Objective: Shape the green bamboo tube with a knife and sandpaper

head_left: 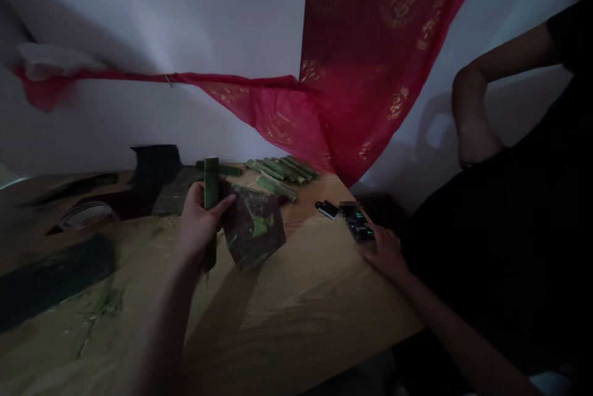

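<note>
Holding a green bamboo tube (211, 185) above the wooden table (296, 309), fingers of the left hand (198, 218) clamped around it, thumb over the corner of a dark, green-smeared sheet (252, 241) — probably to keep both in one grasp and leave the right hand (385, 251) free for the black device (362, 233). Touching that with right fingers and thumb apart; cannot tell whether gripped or merely rested on. Nearly vertical along the tube's long axis, pale end up, dark end toward the wood. Behind, near other bamboo pieces (283, 170) — laid side by side, perhaps for tidiness.
</note>
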Tool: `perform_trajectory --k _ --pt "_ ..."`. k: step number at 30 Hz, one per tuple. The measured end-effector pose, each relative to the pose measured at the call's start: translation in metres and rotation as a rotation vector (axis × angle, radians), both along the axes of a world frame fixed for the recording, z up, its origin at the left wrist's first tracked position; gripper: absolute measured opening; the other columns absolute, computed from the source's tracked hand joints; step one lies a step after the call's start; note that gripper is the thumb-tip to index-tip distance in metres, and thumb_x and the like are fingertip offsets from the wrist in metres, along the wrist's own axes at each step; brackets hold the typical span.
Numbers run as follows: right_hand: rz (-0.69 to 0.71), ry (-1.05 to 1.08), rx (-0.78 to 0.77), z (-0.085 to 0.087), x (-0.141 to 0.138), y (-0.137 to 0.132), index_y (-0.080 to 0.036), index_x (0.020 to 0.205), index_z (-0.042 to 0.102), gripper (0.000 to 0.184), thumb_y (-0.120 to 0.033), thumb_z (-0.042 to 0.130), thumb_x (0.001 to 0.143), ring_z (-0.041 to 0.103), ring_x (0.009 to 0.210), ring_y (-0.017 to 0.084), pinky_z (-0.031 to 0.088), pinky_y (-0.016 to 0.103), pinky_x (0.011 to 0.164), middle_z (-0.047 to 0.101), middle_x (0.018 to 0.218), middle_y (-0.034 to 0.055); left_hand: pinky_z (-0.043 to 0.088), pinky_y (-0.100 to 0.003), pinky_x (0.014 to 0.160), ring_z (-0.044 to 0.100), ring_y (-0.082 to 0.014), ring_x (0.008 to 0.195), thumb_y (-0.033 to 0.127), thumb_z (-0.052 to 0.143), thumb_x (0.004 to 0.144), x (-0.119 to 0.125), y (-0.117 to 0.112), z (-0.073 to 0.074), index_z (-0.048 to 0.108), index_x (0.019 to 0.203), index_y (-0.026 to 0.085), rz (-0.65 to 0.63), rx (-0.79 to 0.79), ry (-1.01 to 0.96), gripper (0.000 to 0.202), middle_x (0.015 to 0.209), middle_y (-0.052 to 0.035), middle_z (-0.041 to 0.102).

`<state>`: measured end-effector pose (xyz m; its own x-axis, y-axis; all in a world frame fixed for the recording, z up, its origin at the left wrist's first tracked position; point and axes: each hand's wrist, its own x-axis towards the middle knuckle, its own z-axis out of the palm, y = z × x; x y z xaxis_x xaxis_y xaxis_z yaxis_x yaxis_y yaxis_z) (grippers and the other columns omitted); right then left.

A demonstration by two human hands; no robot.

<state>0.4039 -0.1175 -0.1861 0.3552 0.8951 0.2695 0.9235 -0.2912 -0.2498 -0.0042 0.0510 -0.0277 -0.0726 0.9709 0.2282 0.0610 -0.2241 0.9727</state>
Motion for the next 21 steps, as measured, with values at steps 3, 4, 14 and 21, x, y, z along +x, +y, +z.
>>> perform_trajectory --k 3,4,14,21 --pt "0.002 -0.042 0.014 0.0 0.0 0.0 -0.024 0.137 0.048 0.064 -0.056 0.058 0.083 0.049 0.121 0.036 0.038 0.05 0.099 0.056 0.134 0.0128 0.04 -0.025 0.052 0.049 -0.0134 0.062 0.041 0.085 0.058 -0.001 0.0 0.0 0.054 0.087 0.023 -0.006 -0.004 -0.002 0.046 0.076 0.0033 0.055" --pt "0.003 -0.058 0.015 0.0 0.0 0.0 -0.025 0.137 0.048 0.062 -0.055 0.058 0.084 0.049 0.121 0.035 0.038 0.05 0.099 0.057 0.133 0.0123 0.039 -0.024 0.05 0.049 -0.0132 0.061 0.041 0.085 0.058 -0.001 0.0 0.0 0.054 0.088 0.023 -0.008 -0.011 -0.001 0.046 0.076 0.0034 0.055" --pt "-0.034 -0.066 0.032 0.001 -0.005 0.008 -0.021 0.14 0.045 0.07 -0.059 0.059 0.082 0.051 0.119 0.039 0.04 0.054 0.095 0.058 0.131 0.0168 0.038 -0.024 0.05 0.048 -0.0131 0.061 0.042 0.084 0.06 0.001 0.0 -0.002 0.055 0.088 0.023 -0.022 -0.011 0.018 0.045 0.077 0.0031 0.054" --pt "-0.066 -0.004 0.12 -0.001 0.013 0.022 -0.022 0.148 0.035 0.077 -0.048 0.062 0.079 0.049 0.125 0.037 0.04 0.054 0.101 0.053 0.139 0.0159 0.042 -0.024 0.055 0.051 -0.0141 0.067 0.041 0.084 0.061 0.0 0.002 -0.003 0.055 0.09 0.022 -0.033 -0.003 0.003 0.045 0.081 0.002 0.055"
